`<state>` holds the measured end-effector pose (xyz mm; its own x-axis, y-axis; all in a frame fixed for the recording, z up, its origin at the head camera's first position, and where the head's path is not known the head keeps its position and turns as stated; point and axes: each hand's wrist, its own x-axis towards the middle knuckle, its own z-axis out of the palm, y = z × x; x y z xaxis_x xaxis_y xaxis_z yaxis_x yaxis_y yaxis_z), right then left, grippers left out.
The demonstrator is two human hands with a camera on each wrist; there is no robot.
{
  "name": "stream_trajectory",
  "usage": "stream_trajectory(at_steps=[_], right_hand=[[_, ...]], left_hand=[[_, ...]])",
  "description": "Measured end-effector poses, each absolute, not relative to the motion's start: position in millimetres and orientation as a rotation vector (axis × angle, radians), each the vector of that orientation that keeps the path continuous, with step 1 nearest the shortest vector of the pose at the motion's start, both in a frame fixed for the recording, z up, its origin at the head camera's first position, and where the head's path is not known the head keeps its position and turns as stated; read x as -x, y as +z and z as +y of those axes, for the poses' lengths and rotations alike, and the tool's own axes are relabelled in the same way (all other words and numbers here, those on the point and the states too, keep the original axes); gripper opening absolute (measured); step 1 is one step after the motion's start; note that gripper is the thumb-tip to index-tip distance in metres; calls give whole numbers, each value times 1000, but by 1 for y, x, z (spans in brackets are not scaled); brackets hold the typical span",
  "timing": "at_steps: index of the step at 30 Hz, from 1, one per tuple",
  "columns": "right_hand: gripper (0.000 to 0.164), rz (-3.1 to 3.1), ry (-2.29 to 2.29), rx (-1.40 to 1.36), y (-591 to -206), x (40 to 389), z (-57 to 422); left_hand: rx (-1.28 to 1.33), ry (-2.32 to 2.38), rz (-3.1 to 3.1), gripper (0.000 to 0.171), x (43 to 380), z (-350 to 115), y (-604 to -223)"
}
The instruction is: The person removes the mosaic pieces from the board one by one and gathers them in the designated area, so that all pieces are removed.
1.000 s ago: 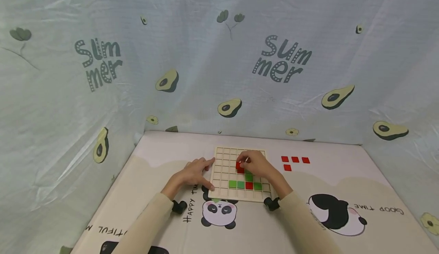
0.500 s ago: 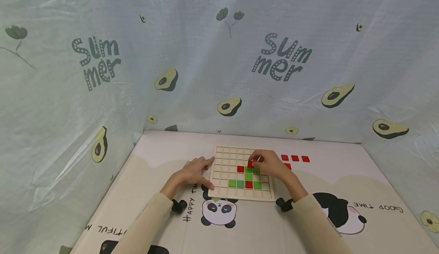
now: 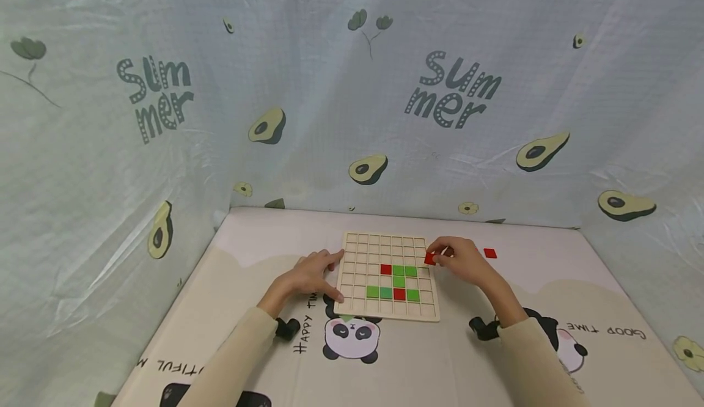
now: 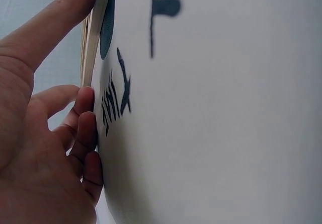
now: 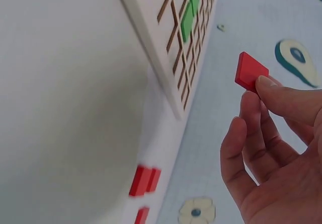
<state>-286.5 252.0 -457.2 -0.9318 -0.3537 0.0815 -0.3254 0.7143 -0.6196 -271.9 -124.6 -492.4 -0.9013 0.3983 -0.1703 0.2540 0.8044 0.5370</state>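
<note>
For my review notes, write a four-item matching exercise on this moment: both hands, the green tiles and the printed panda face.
Things
1. Left hand
2. Right hand
3. Green tiles
4. Printed panda face

Places and states
A. Lying in cells of the board
B. At the board's near edge
C. Pinching a red tile between thumb and fingers
D. At the board's left edge, thumb and index finger spread apart

Pairs: 1-D, 2-C, 3-A, 4-B
</note>
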Motion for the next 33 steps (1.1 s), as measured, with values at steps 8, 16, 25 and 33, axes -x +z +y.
stream_trajectory(at_steps=[8, 16, 25, 33], right_hand=[[18, 2912, -1007, 495, -452, 281, 283], [17, 2948, -996, 497, -451, 279, 307], [18, 2954, -961, 442, -453, 279, 328], [19, 2949, -940, 367, -460, 279, 343]], left_hand=[[-516, 747, 2712, 115, 272, -124, -493], [-521, 758, 2719, 114, 273, -125, -495], [-534, 740, 2723, 114, 273, -125, -494], [-522, 753, 2718, 114, 272, -125, -493]])
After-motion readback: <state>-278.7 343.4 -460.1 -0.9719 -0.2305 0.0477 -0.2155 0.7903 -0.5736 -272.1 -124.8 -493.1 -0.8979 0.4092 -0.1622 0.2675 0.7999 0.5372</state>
